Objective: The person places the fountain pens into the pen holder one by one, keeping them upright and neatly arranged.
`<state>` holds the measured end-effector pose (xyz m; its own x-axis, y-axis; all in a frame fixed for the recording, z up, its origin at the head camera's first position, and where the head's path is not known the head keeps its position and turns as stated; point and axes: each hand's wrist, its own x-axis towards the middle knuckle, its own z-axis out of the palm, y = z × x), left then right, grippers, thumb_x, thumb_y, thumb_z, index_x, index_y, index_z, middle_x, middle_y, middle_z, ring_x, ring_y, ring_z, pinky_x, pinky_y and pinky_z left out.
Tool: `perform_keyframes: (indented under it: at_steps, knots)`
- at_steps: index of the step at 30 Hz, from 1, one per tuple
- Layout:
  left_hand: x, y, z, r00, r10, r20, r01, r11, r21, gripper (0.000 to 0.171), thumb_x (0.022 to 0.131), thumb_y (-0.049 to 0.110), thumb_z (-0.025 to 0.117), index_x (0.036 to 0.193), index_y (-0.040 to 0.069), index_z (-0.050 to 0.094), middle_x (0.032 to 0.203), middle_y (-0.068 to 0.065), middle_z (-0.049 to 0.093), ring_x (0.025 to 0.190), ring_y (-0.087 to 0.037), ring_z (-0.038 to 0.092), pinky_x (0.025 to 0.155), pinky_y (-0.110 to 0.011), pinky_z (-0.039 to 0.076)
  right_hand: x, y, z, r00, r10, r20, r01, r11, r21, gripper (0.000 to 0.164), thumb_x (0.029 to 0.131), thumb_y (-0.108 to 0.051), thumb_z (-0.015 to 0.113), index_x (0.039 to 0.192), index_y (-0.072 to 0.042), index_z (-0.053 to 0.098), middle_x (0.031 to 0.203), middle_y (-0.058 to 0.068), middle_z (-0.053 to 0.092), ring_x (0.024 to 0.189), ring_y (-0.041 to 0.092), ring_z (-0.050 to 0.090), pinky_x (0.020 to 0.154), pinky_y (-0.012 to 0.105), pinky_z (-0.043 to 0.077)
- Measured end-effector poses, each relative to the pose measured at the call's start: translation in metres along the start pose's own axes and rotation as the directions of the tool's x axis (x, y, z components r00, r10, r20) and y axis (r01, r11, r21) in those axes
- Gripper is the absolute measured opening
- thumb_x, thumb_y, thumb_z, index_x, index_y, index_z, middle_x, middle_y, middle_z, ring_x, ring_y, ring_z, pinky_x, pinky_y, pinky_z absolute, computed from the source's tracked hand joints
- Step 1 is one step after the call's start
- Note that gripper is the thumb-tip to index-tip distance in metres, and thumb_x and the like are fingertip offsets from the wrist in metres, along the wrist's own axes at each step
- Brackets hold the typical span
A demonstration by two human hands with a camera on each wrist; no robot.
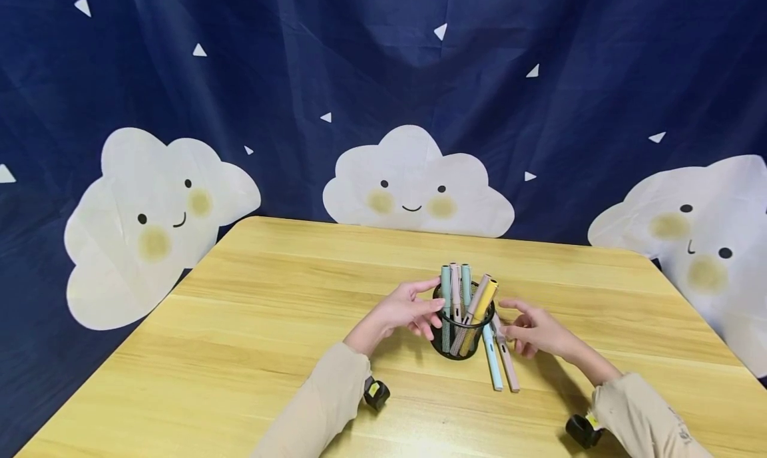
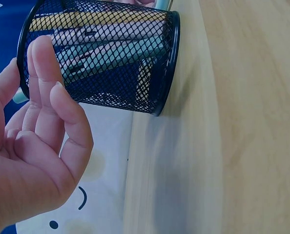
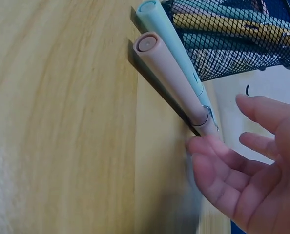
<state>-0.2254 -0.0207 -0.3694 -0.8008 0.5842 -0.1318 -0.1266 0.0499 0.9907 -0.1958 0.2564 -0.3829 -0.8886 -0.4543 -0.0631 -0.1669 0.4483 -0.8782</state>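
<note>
A black mesh pen holder [image 1: 439, 341] stands upright with several capped pens in it: green ones, pinkish ones and a yellow pen [image 1: 487, 298]. My left hand [image 1: 406, 309] holds the holder lightly at its left side, thumb and index finger at the rim. In the left wrist view its other fingers [image 2: 42, 63] lie against the mesh, loosely bent. Two pens lie on the table just right of the holder, a light blue pen [image 1: 493, 361] and a pink pen [image 1: 508, 365]. My right hand [image 1: 536, 329] has its fingertips right at the pink pen's far, clip end, fingers relaxed.
The wooden table [image 1: 252, 325] spreads out around both hands. Behind it hangs a dark blue curtain [image 1: 371, 58] with smiling white clouds and small white triangles. A black wrist camera [image 1: 376, 394] sits at the left sleeve, another black camera [image 1: 582, 431] at the right.
</note>
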Motion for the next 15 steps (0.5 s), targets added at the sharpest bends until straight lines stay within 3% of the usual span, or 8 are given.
perform_keyframes:
  at_steps: [9, 15]
  knots:
    - [-0.0005, 0.0000, -0.0006, 1.000, 0.000, -0.008, 0.000, 1.000, 0.000, 0.061, 0.088, 0.019, 0.058, 0.140, 0.014, 0.028, 0.072, -0.018, 0.064, 0.046, -0.016, 0.058, 0.041, -0.018, 0.044, 0.0006, 0.0039, -0.0025, 0.993, 0.081, 0.090, -0.079, 0.997, -0.022, 0.073, 0.086, -0.015, 0.060, 0.138, 0.007, 0.013, 0.067, 0.014, 0.055, 0.051, 0.027, 0.056, 0.040, 0.037, 0.048]
    - [0.0000, 0.0001, -0.0007, 1.000, 0.000, -0.001, 0.000, 1.000, -0.004, 0.061, 0.088, 0.019, 0.058, 0.141, 0.014, 0.028, 0.068, -0.011, 0.064, 0.047, -0.016, 0.059, 0.041, -0.018, 0.044, 0.0026, 0.0038, -0.0041, 0.984, 0.108, 0.139, -0.106, 0.994, -0.025, 0.082, 0.084, -0.016, 0.064, 0.140, 0.003, 0.007, 0.065, 0.014, 0.055, 0.048, 0.023, 0.055, 0.041, 0.037, 0.049]
